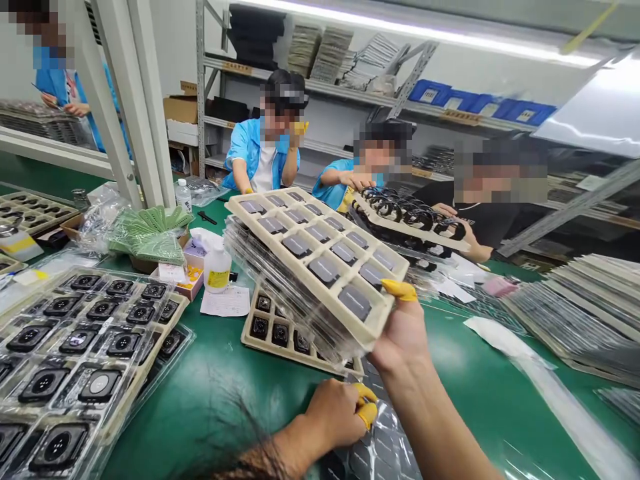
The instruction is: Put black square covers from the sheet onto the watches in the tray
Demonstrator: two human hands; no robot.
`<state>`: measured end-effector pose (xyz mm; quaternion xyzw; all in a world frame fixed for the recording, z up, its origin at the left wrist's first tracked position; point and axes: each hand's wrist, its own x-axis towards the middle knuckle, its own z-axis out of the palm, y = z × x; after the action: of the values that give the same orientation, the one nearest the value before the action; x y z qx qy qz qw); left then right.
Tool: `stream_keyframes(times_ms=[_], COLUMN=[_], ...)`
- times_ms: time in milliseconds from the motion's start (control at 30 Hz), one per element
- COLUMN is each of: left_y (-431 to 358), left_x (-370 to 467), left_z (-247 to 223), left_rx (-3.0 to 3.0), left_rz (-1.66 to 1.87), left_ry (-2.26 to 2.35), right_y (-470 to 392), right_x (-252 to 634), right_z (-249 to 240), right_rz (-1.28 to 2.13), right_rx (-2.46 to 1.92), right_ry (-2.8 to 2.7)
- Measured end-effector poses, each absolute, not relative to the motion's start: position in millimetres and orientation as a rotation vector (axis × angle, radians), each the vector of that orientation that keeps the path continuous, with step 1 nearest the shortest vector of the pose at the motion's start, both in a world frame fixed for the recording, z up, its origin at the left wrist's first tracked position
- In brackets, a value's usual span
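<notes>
My right hand [403,327] grips the near right corner of a cream compartment tray [375,328], its yellow-covered thumb on the rim. Dark grey, rounded-square pieces [324,270] sit in the tray's pockets. The tray is tilted over a stack of clear plastic trays [300,313]. Below these, another cream tray [247,333] shows black watch cases [280,335]. My left hand [335,413] is closed low in front, with yellow finger covers on two fingertips. It is beside a clear sheet of grey pieces [383,443]; whatever lies between its fingers is hidden.
Clear trays of watch cases [45,383] fill the left. A white bottle [217,265], a paper slip [225,301] and green strips [150,233] stand behind them. Stacked trays [585,313] are at right. Co-workers sit opposite, one near a tray of black rings [415,223].
</notes>
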<state>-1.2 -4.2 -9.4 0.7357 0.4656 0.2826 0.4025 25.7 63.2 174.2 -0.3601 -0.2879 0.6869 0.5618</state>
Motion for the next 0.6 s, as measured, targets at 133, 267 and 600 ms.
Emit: stream_keyframes(times_ms=[133, 267, 600], left_y=[-5.5, -3.2, -3.3], left_x=[-1.1, 1.8, -4.0], left_z=[-7.2, -10.8, -3.2], left_rx=[1.796, 1.749, 1.668], left_rz=[0.719, 0.73, 0.718], left_ry=[1.219, 1.205, 1.19], right_y=[107.8, 146.3, 191.0], right_x=[4.3, -14.7, -49.3], right_z=[166.0, 156.4, 146.3], right_rz=[1.537, 1.538, 1.626], right_rx=[-0.86, -0.803, -0.779], right_ry=[-0.88, -0.93, -0.69])
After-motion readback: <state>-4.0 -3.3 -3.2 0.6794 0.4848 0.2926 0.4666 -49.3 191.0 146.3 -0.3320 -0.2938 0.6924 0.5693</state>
